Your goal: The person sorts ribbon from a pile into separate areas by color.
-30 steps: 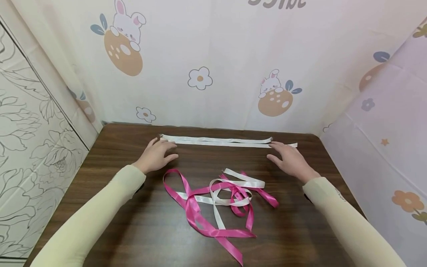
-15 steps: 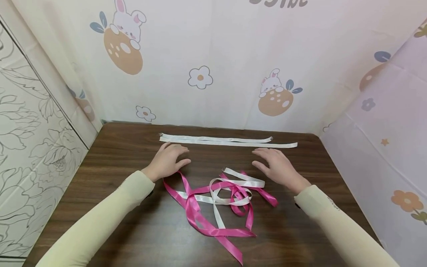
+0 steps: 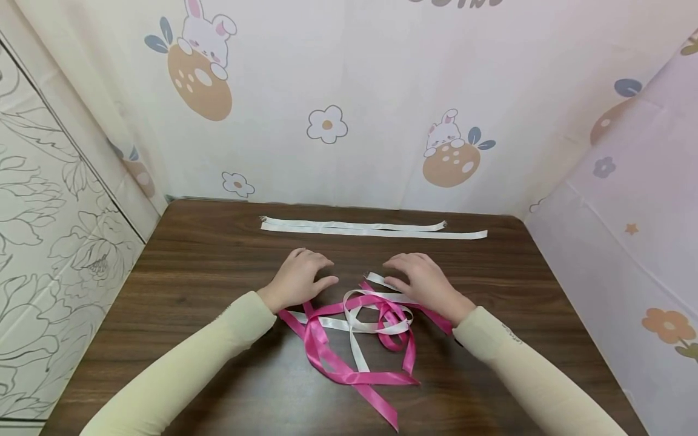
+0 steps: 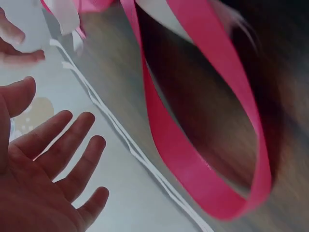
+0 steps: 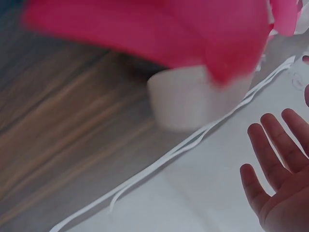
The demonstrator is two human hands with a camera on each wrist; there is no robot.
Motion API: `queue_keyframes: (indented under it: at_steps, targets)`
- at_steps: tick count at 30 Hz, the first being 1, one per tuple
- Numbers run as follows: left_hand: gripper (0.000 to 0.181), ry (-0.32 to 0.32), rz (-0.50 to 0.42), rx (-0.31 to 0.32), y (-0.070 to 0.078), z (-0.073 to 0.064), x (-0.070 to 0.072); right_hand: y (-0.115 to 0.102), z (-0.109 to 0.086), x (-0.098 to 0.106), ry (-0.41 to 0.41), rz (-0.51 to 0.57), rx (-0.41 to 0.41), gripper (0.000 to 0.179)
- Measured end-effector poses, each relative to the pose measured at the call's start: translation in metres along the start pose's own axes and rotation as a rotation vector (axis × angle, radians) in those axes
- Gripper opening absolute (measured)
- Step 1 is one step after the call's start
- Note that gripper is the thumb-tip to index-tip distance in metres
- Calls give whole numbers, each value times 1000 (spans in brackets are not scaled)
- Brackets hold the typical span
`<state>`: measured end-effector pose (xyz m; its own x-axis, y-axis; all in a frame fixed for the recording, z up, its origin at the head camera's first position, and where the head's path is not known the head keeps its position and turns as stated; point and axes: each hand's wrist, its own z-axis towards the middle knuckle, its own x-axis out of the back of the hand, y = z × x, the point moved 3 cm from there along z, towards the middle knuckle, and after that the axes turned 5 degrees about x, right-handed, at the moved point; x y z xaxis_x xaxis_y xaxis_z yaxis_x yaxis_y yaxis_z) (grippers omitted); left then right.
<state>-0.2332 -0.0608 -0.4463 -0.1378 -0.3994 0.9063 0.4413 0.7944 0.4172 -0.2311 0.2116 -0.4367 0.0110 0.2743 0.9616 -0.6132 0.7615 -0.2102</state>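
Observation:
My left hand [image 3: 297, 278] hovers above the upper left of a tangled pile, its fingers spread and nothing held. Opposite it, my right hand [image 3: 425, 283] hangs over the pile's upper right side, also holding nothing, its relaxed fingers pointing left. The pile mixes a pink ribbon [image 3: 332, 363] with a white ribbon [image 3: 357, 351], looped over each other. Part of each ribbon is hidden beneath the hands. In the left wrist view, the pink ribbon [image 4: 193, 169] forms a long loop beside the spread left hand [image 4: 48, 164]. The right wrist view has the right hand [image 5: 285, 174] with fingers apart.
Two white ribbon strips [image 3: 376, 231] lie straight, side by side, along the back of the brown wooden table [image 3: 180, 284]. A patterned curtain [image 3: 376, 163] rises directly behind the table's back edge. Another patterned cloth [image 3: 643, 242] hangs at the right.
Both hands have moved from the ends of the straight white strips inward and toward the body, to above the tangled ribbons. The ribbons show no clear shift.

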Motion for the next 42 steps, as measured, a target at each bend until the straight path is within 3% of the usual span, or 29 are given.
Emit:
queue_keyframes:
  at_steps: [14, 21, 30, 42]
  targets:
    - [38, -36, -49, 10, 16, -3, -23, -31, 12, -22, -94, 36, 43, 30]
    - [34, -42, -75, 1, 22, -4, -28, -40, 18, -30, -94, 41, 82, 25]
    - [25, -44, -86, -14, 22, -6, -36, -42, 18, -38, -133, 7, 80, 23]
    - [18, -35, -66, -29, 25, -5, -41, -45, 17, -41, -102, -22, 115, 15]
